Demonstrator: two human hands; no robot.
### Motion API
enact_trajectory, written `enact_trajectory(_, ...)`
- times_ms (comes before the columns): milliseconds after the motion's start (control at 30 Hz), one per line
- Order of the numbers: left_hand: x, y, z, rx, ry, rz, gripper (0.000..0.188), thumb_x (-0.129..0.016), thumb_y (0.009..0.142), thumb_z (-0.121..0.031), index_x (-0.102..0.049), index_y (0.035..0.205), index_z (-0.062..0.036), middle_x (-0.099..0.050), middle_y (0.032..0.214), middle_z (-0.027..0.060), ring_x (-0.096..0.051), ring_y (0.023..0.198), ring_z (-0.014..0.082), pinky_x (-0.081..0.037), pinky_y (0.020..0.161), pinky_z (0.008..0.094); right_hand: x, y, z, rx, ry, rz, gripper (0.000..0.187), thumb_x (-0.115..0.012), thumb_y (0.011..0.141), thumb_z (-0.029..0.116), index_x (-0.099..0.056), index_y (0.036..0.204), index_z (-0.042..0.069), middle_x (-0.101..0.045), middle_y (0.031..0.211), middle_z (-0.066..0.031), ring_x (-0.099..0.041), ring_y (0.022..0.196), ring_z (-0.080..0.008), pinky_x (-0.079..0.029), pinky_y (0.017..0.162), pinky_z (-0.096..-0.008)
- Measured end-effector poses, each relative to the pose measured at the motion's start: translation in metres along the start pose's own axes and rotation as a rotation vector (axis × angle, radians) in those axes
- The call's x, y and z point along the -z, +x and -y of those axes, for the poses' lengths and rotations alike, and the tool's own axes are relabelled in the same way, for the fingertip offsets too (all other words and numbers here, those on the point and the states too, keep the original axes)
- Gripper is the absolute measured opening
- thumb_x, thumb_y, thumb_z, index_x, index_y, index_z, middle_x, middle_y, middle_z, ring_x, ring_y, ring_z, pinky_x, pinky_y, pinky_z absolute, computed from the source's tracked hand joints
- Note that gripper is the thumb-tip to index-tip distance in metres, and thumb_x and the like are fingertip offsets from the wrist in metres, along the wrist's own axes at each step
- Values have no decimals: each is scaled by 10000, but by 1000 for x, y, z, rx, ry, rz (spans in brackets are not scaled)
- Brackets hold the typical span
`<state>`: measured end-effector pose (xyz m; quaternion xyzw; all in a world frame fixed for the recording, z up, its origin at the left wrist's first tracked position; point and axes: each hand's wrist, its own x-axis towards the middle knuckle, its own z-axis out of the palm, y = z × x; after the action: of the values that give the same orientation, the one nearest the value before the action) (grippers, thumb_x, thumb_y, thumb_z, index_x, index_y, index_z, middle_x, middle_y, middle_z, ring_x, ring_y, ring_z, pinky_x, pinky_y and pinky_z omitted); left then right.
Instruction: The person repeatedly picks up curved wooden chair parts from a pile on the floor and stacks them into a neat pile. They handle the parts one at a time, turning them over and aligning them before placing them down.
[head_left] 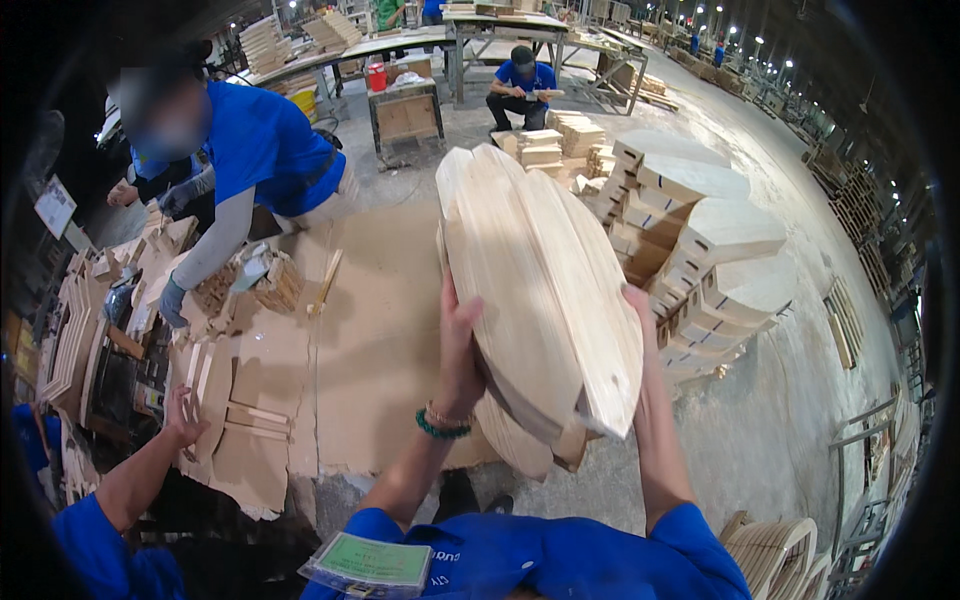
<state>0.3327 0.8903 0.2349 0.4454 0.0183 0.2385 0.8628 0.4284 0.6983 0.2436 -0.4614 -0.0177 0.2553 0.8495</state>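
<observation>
In front of me I hold several pale, curved wooden panels (pixel 545 290) bunched together, long and rounded with tapering ends. My left hand (pixel 462 345), with two bracelets at its wrist, is closed on their left edge, thumb up. On the opposite edge my right hand (pixel 643 318) presses from the side, its fingers mostly hidden behind the wood. Another rounded wooden piece (pixel 515 440) shows below the bunch; I cannot tell whether it belongs to it. Under and left of my left forearm lies a brown cardboard sheet (pixel 370 400).
Tall stacks of curved wooden parts (pixel 715 240) stand just right of my hands. At left, a co-worker in blue (pixel 265 140) leans over wooden pieces; another person's hand (pixel 185 415) reaches in below. Thin wooden strips (pixel 258 420) lie on cardboard. Farther off, someone crouches (pixel 523 80).
</observation>
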Motion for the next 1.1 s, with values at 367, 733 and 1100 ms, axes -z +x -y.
enact_trajectory(367,55,219,-7,143,61,-25,560,-527,864,-454,-416,1285,-101,-458,1232,71,-433,1177,208,-376,976,362,-58,218,38,61,-100,204,652,-605,803,451,-477,1268,11,-599,1151,-147,-631,952,-209,-516,811,-313)
enact_trajectory(733,125,289,34,151,263,93,760,-397,958,-431,13,1491,-78,-241,1471,146,-309,1323,252,-235,1104,353,-45,309,12,-39,-268,197,640,-606,823,431,-482,1287,7,-575,1226,-121,-579,1067,-201,-447,925,-307)
enact_trajectory(1100,123,266,30,150,353,133,811,-350,930,-601,-64,1495,-94,-108,1544,129,-129,1417,230,-112,1144,363,-50,280,0,130,-295,137,711,-463,898,574,-410,1350,28,-465,1341,-139,-469,1186,-213,-370,997,-350)
